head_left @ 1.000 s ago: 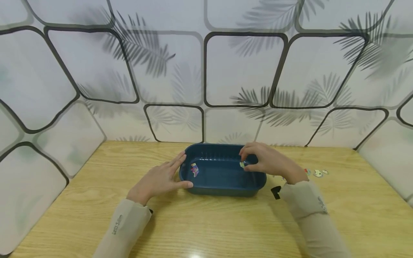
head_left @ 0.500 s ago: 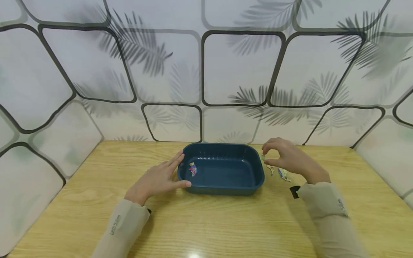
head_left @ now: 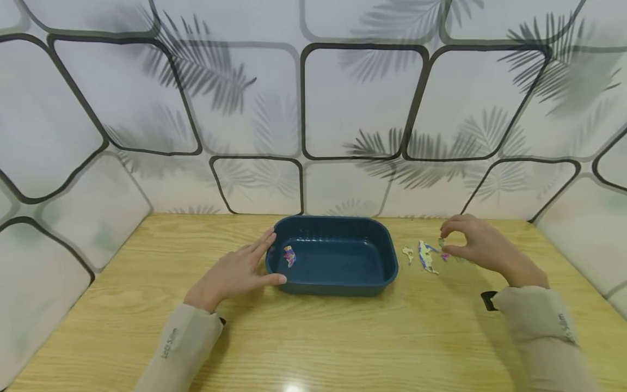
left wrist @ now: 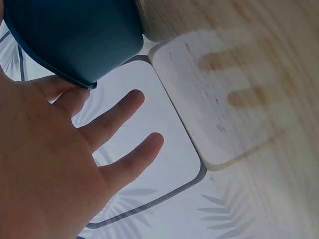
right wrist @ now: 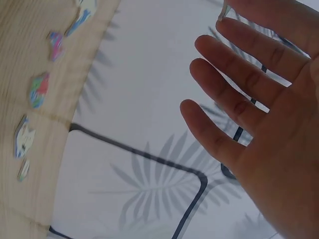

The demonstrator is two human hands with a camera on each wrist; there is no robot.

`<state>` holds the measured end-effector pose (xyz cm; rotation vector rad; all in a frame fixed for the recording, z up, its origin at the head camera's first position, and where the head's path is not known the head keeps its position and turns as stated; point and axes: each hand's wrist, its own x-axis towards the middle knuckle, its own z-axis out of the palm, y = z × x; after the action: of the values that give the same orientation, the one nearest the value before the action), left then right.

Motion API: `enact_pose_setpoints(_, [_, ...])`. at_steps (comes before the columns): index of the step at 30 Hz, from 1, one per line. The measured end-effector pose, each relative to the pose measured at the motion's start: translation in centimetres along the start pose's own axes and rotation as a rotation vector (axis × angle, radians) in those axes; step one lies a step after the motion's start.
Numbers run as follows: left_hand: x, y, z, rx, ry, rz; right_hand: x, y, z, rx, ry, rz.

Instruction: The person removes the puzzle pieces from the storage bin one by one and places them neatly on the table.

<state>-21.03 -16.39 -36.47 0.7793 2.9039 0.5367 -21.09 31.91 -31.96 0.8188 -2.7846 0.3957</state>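
A dark blue plastic basin (head_left: 333,261) stands on the table with one small colourful flat cutout (head_left: 290,256) at its left end inside. My left hand (head_left: 235,279) rests on the basin's left end, fingers straight, fingertips on the rim; the left wrist view shows two outer fingers (left wrist: 132,159) spread clear of it. To the right of the basin my right hand (head_left: 482,247) pinches a small pale-green flat piece (head_left: 441,243) between thumb and index finger, above the table. Only that piece's edge (right wrist: 224,10) shows in the right wrist view.
Several flat irregular cutouts lie right of the basin, among them a pale one (head_left: 409,254), a blue-and-cream one (head_left: 426,257) and a pink-purple one (right wrist: 56,46). A red-green cutout (right wrist: 39,90) lies farther along. A patterned wall (head_left: 362,103) borders the wooden table (head_left: 338,337).
My right hand has moved rightward from over the basin to above the loose cutouts, carrying the pale-green piece. The left hand stays on the basin's rim.
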Motion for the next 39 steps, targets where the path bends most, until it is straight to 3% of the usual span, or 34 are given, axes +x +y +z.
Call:
enact_pose_setpoints(9, [0.0,-0.2,0.0,-0.004,-0.001,-0.003,-1.5,2.4,0.2,-0.072,0.066,0.000])
enact_pose_setpoints(19, [0.0,-0.2,0.0,-0.015,0.000,-0.006,-4.0,5.7,-0.7,-0.222,-0.008,0.193])
enact_pose_setpoints(24, [0.1,-0.2,0.0,-0.013,0.006,-0.003,-5.1,7.2,-0.6,-0.201,0.018,0.236])
enact_pose_setpoints(39, [0.2,-0.1,-0.1,-0.024,0.007,0.004,-6.3,9.7,-0.3,-0.168,-0.063,0.392])
